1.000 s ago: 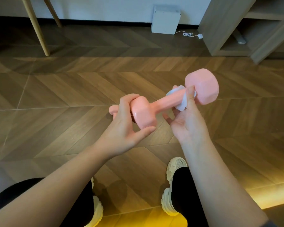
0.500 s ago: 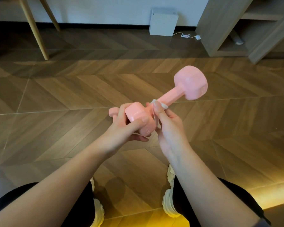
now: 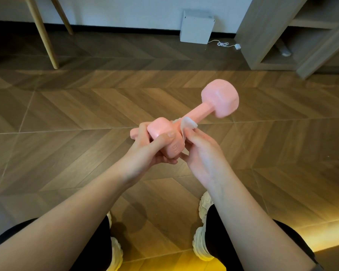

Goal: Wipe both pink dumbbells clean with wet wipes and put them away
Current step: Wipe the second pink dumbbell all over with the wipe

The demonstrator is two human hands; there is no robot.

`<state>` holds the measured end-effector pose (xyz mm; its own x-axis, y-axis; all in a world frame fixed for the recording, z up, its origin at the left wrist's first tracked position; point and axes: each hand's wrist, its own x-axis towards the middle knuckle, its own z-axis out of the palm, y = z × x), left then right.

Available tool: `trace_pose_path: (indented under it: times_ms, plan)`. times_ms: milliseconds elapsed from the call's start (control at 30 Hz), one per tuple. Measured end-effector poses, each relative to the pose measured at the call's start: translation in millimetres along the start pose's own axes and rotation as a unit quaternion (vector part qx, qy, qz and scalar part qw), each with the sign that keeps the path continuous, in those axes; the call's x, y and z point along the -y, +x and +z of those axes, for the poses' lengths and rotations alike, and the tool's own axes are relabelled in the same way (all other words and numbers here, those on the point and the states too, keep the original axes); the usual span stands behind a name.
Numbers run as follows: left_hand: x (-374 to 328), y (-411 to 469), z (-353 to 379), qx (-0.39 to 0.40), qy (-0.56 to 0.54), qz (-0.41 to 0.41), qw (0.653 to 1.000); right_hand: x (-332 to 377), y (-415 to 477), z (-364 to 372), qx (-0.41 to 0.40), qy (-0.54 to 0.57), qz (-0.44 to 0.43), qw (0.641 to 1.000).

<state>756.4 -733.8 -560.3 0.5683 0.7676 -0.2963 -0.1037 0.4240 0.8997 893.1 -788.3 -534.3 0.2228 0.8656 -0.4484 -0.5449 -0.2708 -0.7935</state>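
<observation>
Aloft, left hand fingers curled round the pink dumbbell, right hand fingers pinching the wet wipe.

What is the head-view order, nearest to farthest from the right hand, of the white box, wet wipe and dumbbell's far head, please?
1. Wet wipe: held in the right hand.
2. Dumbbell's far head: just beyond, up-right.
3. White box: against the far wall.

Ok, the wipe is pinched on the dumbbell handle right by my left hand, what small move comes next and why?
Probably slide the wet wipe along the dumbbell toward its far head. Your right hand pinches it right beside the near head that your left hand grips, so the stretch beyond it lies bare.
</observation>
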Motion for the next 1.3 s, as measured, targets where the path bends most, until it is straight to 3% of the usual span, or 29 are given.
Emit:
trace_pose_path:
  times_ms: [233,400,533,700,833,933,1133,1233,1300]
  plan:
    - [0.6,-2.7,2.6,-0.004,0.049,0.006,0.999,-3.1,0.1,3.1,-0.069,0.065,0.000,0.995]
    - [8.1,1.1,-3.2,-0.017,0.183,0.021,0.983,20.6,12.3,-15.3,-0.150,0.176,-0.019,0.973]
    - [10.1,1.0,-2.7,-0.013,0.245,0.062,0.968,25.7,10.5,-21.6,-0.143,0.186,-0.026,0.972]
    - [8.8,-8.0,-0.7,-0.011,0.393,0.223,0.892,5.7,6.8,-11.6,-0.128,0.070,0.005,0.989]
    - [9.5,-9.2,-5.2,-0.019,0.429,0.269,0.862,-14.7,-2.2,5.9,-0.116,0.045,0.059,0.991]
    - [9.0,-9.3,-7.6,-0.015,0.445,0.279,0.851,-13.7,0.6,6.0,-0.136,0.061,0.069,0.986]
    - [5.3,-5.3,-7.9,-0.010,0.488,0.367,0.792,21.6,12.0,-15.9,-0.148,0.162,0.004,0.976]
    - [4.2,-4.9,-8.9,-0.006,0.481,0.375,0.793,24.4,10.1,-17.2,-0.135,0.179,-0.012,0.974]
    - [5.2,-7.7,-6.1,-0.011,0.444,0.346,0.827,21.7,8.2,-16.0,-0.123,0.160,-0.026,0.979]
